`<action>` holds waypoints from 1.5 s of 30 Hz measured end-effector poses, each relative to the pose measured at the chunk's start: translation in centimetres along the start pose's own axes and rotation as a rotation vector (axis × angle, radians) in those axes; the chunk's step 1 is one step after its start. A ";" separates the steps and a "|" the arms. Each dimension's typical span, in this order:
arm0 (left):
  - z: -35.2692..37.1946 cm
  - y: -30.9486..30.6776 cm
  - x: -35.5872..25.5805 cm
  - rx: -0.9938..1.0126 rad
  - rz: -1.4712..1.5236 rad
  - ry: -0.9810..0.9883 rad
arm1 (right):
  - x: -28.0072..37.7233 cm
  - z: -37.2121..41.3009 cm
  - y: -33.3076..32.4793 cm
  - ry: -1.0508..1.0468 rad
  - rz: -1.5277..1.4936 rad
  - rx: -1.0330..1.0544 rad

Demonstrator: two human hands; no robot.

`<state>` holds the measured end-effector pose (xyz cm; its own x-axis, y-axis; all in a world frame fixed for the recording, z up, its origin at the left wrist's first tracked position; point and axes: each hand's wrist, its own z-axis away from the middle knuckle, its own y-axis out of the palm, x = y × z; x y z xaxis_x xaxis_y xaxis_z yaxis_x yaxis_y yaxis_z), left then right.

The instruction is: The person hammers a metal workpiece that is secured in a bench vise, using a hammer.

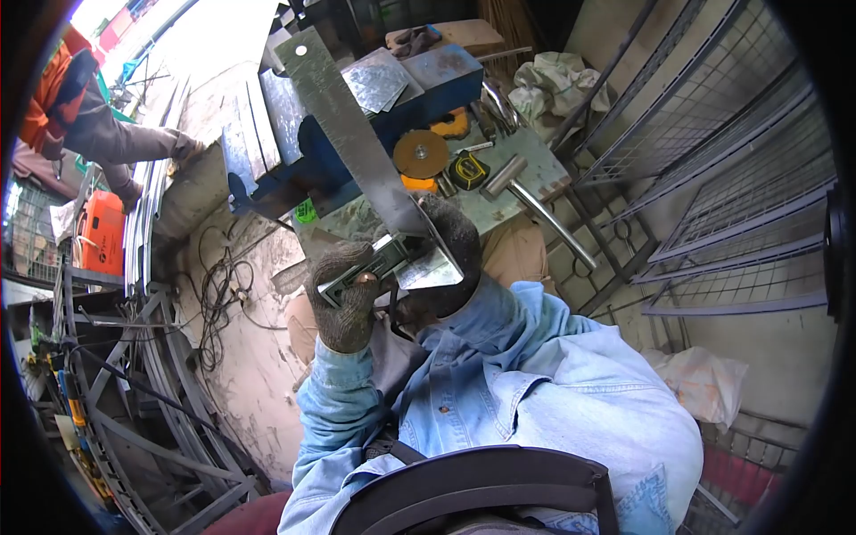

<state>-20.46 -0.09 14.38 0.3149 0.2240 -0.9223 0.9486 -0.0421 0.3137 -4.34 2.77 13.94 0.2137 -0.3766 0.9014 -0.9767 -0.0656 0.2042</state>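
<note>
Both my hands wear dark knit gloves and meet in the middle of the view. My right hand point(453, 242) grips the lower end of a long flat steel strip point(352, 134), which runs up and to the left over the bench. My left hand point(344, 303) holds a small dark metal tool point(379, 263), possibly a square or caliper, pressed against the strip's lower end next to my right hand. Light blue denim sleeves cover both arms.
A blue machine point(428, 80) stands on the bench behind the strip, with an orange grinding disc point(421, 153), a yellow tape measure point(468, 169) and a steel tube point(539, 209) beside it. Wire mesh panels point(731, 178) lean at right. A person in orange point(71, 107) is at upper left; cables point(223, 285) lie below.
</note>
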 end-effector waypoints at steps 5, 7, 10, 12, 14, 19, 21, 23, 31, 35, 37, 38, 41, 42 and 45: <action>-0.2 -0.6 0.7 0.013 -0.029 0.036 | -0.2 -1.4 -1.1 -0.247 0.411 0.122; 0.1 -0.4 0.3 0.016 0.013 0.011 | -0.8 -1.0 -1.1 -0.272 0.497 0.166; 0.2 -0.4 -0.2 0.049 -0.103 -0.040 | -1.4 -0.1 -0.3 0.068 -0.066 0.085; -0.3 -0.1 -0.2 0.055 -0.110 -0.058 | -2.5 -0.4 -0.7 -0.043 0.154 0.100; -0.4 0.0 0.2 0.048 -0.105 -0.059 | -3.1 -0.3 -0.7 -0.156 0.377 0.110; 0.0 0.3 1.4 -0.005 -0.036 -0.052 | -3.0 -0.3 -0.7 -0.167 0.263 -0.044; 0.0 0.2 1.6 -0.012 0.049 -0.083 | -1.3 -1.1 -0.9 -0.246 0.295 -0.028; -0.2 0.4 1.7 0.003 0.040 -0.062 | -0.9 -1.2 -0.8 -0.325 0.324 -0.013; -0.9 1.6 0.5 0.025 0.135 -0.211 | -1.7 -1.3 -2.6 -0.366 0.742 0.102; -0.6 1.9 3.7 0.279 -0.122 -0.255 | -1.0 2.1 -4.8 0.449 0.319 0.145; 1.1 2.1 6.6 0.350 -0.153 -0.445 | -8.4 8.0 -9.3 0.792 -0.826 -0.094; 2.3 1.5 9.1 0.407 -0.216 -0.374 | -6.8 9.3 -9.8 0.918 -1.064 -0.155; 4.9 1.3 11.1 0.446 -0.192 -0.426 | -4.2 11.8 -10.8 0.989 -1.434 -0.233; 5.0 1.8 11.5 0.417 -0.111 -0.545 | -4.0 12.4 -11.2 0.975 -1.373 -0.263; 2.6 3.8 10.1 0.556 -0.420 -0.042 | -3.8 13.2 -12.5 0.867 -1.424 -0.204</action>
<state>-13.54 -0.56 5.65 -0.0918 0.2930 -0.9517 0.8620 -0.4552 -0.2232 6.79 -7.17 2.98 0.8783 0.4636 -0.1170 -0.0067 0.2566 0.9665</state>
